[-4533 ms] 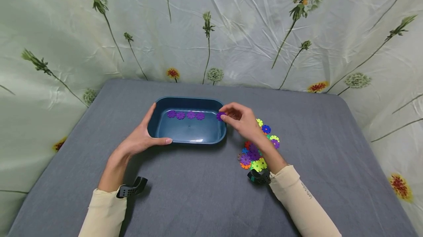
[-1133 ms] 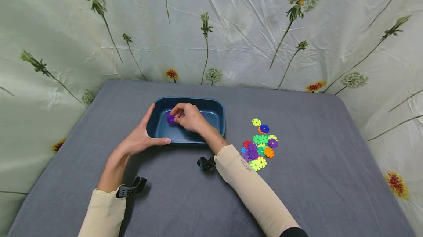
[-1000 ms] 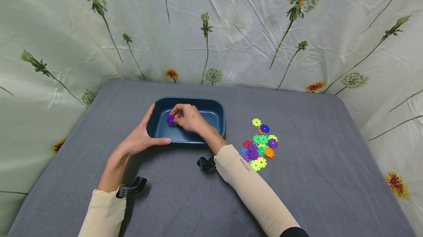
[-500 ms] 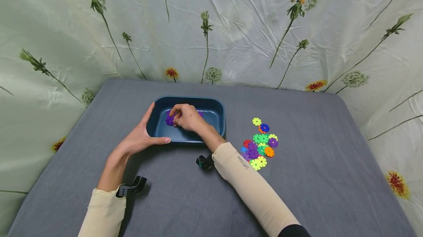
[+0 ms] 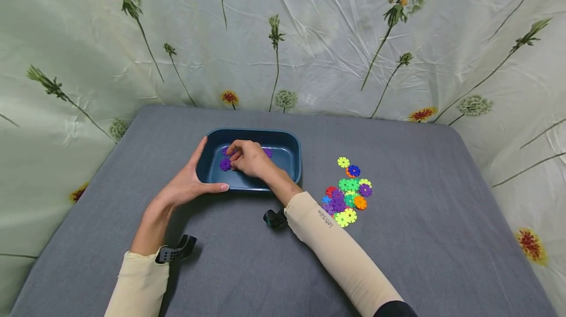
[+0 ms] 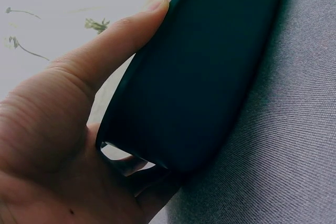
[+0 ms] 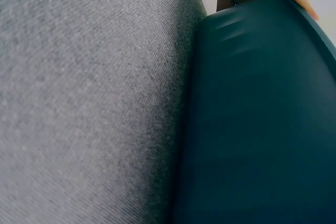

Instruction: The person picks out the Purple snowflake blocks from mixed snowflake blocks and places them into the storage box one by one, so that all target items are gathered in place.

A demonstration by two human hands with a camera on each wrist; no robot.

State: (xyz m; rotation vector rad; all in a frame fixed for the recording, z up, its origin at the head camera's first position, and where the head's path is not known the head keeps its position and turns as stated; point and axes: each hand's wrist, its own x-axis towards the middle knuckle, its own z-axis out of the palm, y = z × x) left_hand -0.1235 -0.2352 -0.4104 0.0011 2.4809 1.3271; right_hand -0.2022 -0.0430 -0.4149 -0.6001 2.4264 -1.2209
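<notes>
A dark blue rectangular plastic tray [image 5: 292, 164] rests on the grey cloth. My left hand [image 5: 187, 187] grips its left end, thumb on the near rim and fingers round the far left side; the left wrist view shows the thumb [image 6: 126, 38] along the rim. Inside the tray, my right hand [image 5: 251, 158] is bent down with its fingertips at the edge of a purple notched plastic disc [image 5: 225, 164]. Behind that hand lies a row of similar purple discs [image 5: 268, 152], partly hidden. In the right wrist view the tray's outer wall [image 7: 262, 114] hides the right fingertips.
Right of the tray, a loose cluster of notched discs [image 5: 350, 185] in green, yellow, purple, orange, red and blue lies on the grey cloth-covered table [image 5: 420, 199]. A pale curtain [image 5: 327, 37] with printed dandelions hangs behind the table.
The right hand has carried a purple disc from the tray's right end to its left part. Over the last second that disc has slid slightly toward me. The left hand has stayed put.
</notes>
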